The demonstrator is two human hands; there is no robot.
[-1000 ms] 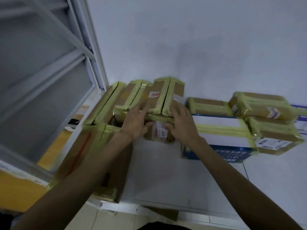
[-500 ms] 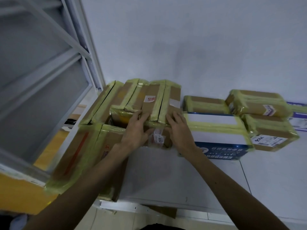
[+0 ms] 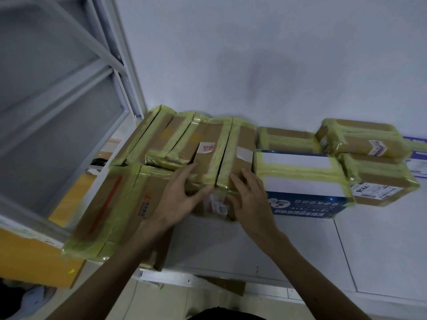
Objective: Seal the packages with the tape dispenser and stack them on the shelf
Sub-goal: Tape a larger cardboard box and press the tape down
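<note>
I am pressing my left hand (image 3: 182, 199) and right hand (image 3: 251, 202), fingers straight and not gripping, against the small labelled package (image 3: 217, 205) between them on the shelf (image 3: 231, 245). The taped packages (image 3: 208, 144) beyond my hands are sitting sealed. I judge only stacking is remaining.

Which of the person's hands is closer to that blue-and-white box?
The right hand. It rests on the small labelled package right beside the blue-and-white box, almost touching it. The left hand lies on the far side of that package.
</note>
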